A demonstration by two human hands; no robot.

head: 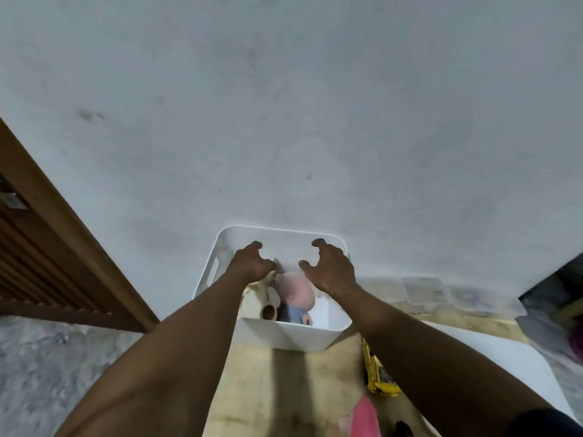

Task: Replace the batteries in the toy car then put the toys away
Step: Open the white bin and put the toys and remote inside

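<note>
The yellow plastic toy car lies on the pale wooden table top, just beside the near right corner of the white rounded plastic bin. Only a strip of the car shows from under the right forearm: bright yellow bodywork with black parts, too blurred to make out more.

Both hands reach over the open bin, which stands against the grey wall. The right hand hovers above it with fingers and thumb spread and bent like a claw, gripping nothing. The left hand has its fingers curled downward right over a cream, floppy toy with a brown round end; whether it holds that toy cannot be told.

In the bin, beside the cream toy, lies a doll with a pale bald head and blue clothes. A pink blurred object sits at the near edge of the table. A white rounded slab lies to the right, and clear plastic containers stand along the wall. A brown wooden door frame runs along the left.
</note>
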